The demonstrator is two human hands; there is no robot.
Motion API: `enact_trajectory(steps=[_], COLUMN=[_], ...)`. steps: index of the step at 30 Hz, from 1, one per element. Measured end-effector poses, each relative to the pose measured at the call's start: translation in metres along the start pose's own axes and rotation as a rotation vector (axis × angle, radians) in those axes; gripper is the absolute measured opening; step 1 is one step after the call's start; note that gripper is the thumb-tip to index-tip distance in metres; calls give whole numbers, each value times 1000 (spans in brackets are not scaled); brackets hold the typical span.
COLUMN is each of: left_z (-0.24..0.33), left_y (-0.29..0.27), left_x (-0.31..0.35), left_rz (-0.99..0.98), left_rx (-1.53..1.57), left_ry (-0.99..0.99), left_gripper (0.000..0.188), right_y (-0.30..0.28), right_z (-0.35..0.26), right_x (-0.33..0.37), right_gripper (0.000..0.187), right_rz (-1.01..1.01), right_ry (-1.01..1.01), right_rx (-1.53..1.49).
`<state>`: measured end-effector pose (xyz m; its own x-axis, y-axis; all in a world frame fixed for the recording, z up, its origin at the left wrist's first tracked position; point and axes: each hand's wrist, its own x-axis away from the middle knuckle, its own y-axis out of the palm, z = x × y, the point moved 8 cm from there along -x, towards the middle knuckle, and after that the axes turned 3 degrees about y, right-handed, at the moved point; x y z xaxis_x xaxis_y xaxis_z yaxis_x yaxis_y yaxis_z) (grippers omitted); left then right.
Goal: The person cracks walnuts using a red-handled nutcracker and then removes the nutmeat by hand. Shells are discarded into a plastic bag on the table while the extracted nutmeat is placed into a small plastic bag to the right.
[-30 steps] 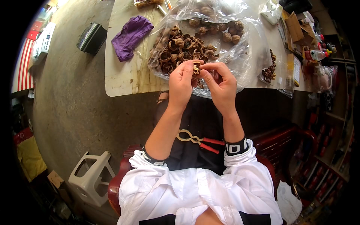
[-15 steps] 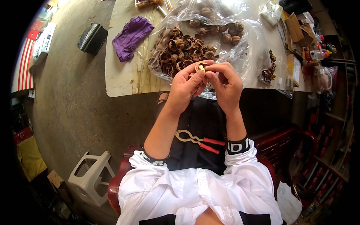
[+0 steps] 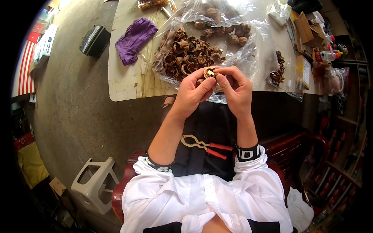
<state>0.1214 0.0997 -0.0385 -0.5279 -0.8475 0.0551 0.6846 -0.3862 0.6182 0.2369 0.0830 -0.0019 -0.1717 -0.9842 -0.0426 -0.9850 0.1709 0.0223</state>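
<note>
A cracked walnut [image 3: 210, 72] with pale kernel showing in its shell is held between both hands above the table's near edge. My left hand [image 3: 194, 90] grips it from the left, thumb and fingers closed round the shell. The fingertips and thumb of my right hand [image 3: 236, 87] are closed on its right side. Just beyond lies a heap of broken walnut shells [image 3: 190, 58] on a clear plastic sheet or bag [image 3: 241, 58]. Whole walnuts [image 3: 237, 37] lie farther back. A plier-type nutcracker [image 3: 206, 146] with red handles rests on my lap.
On the table [image 3: 120, 85] lies a purple cloth [image 3: 136, 39] at the left. Walnut kernels [image 3: 278, 70] sit in a clear container or bag at the right, near cardboard pieces [image 3: 305, 29]. A beige plastic stool [image 3: 95, 184] and a black box [image 3: 94, 40] stand on the floor at left.
Both hands have shifted slightly, and the right thumb now presses closer to the left thumb at the walnut. The walnut has tilted a little, showing more pale kernel. The nutcracker stays on the lap.
</note>
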Motion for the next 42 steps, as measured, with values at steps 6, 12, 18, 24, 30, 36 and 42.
enact_trajectory(steps=[6, 12, 18, 24, 30, 36, 42], left_z=[-1, 5, 8, 6, 14, 20, 21], left_y=[0, 6, 4, 2, 7, 8, 9], left_x=[0, 1, 3, 0, -1, -1, -1], left_rz=[-10, -56, -26, 80, 45, 113, 143], left_rx=[30, 142, -9, -197, -547, -602, -735], left_ry=[-7, -17, 29, 176, 265, 346, 373], left_gripper=[43, 45, 39, 38, 40, 41, 42], right_y=[-13, -10, -1, -1, -9, -8, -8], right_z=[-8, 23, 10, -9, -15, -18, -17], right_x=[0, -2, -4, 1, 2, 3, 3], right_gripper=[8, 11, 11, 11, 7, 8, 8], right_rz=[154, 108, 101, 79, 113, 90, 81], right_ry=[-57, 339, 382, 161, 168, 174, 195], right_rx=[78, -697, -852, -67, 170, 214, 279])
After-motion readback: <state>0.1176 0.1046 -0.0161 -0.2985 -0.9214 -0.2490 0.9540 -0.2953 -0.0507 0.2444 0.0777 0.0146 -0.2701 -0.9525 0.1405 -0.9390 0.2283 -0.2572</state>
